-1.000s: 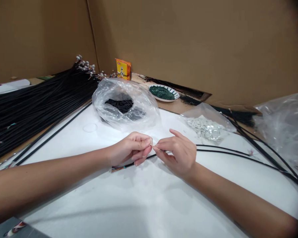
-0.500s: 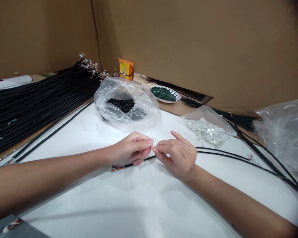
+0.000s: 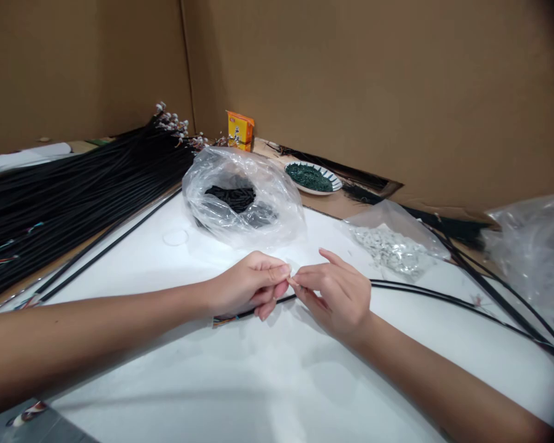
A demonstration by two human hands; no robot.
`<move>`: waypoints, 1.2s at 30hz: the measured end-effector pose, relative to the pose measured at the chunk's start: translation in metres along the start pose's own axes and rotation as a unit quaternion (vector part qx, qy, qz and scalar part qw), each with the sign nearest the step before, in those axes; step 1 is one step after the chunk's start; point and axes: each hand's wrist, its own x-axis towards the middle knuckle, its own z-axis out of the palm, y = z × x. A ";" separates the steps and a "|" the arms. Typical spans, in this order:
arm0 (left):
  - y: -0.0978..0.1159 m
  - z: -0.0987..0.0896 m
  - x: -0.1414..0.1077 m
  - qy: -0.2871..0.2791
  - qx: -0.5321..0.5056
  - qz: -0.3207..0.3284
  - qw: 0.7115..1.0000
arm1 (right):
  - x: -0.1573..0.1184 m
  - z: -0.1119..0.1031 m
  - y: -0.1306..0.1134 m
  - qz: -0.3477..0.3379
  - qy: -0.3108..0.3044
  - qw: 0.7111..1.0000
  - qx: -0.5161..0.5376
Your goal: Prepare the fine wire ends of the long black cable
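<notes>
Over the white tabletop (image 3: 175, 363), my left hand (image 3: 253, 284) is closed, thumb pressed against the fingers. My right hand (image 3: 335, 292) meets it fingertip to fingertip, thumb and index pinched while the little finger sticks up. Whatever lies between the fingertips is too small to name. Under both hands runs a black cable (image 3: 410, 288), with coloured wires (image 3: 224, 321) bared at its end by my left wrist. Right of my right hand lies a clear bag of small white parts (image 3: 390, 246).
Behind my hands sits an open plastic bag (image 3: 277, 178) of short black pieces (image 3: 233, 198). Many black cables (image 3: 87, 197) are stacked at left. A plate (image 3: 337, 183) of dark green bits and a yellow-orange packet (image 3: 240, 129) stand by the cardboard wall (image 3: 351, 80). More plastic (image 3: 535, 246) lies right.
The whole view has shifted slightly, so everything appears a little farther right and lower. My hands keep nearly the same pinched pose, fingertips together.
</notes>
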 end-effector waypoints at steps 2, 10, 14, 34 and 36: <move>-0.001 0.001 -0.001 -0.007 -0.010 0.003 1.000 | 0.001 -0.001 0.000 -0.011 -0.003 1.000 -0.004; -0.003 -0.001 -0.001 -0.024 -0.017 0.005 1.000 | 0.006 -0.005 -0.002 -0.017 -0.019 1.000 0.001; -0.001 0.000 0.000 -0.016 -0.024 0.000 1.000 | 0.005 -0.003 0.000 -0.007 -0.028 1.000 0.010; -0.003 0.000 0.004 0.127 0.084 0.085 0.985 | 0.002 0.004 0.004 0.268 -0.034 0.940 0.208; -0.001 -0.001 0.004 0.135 0.095 0.089 0.982 | 0.002 0.004 0.003 0.313 -0.045 0.918 0.239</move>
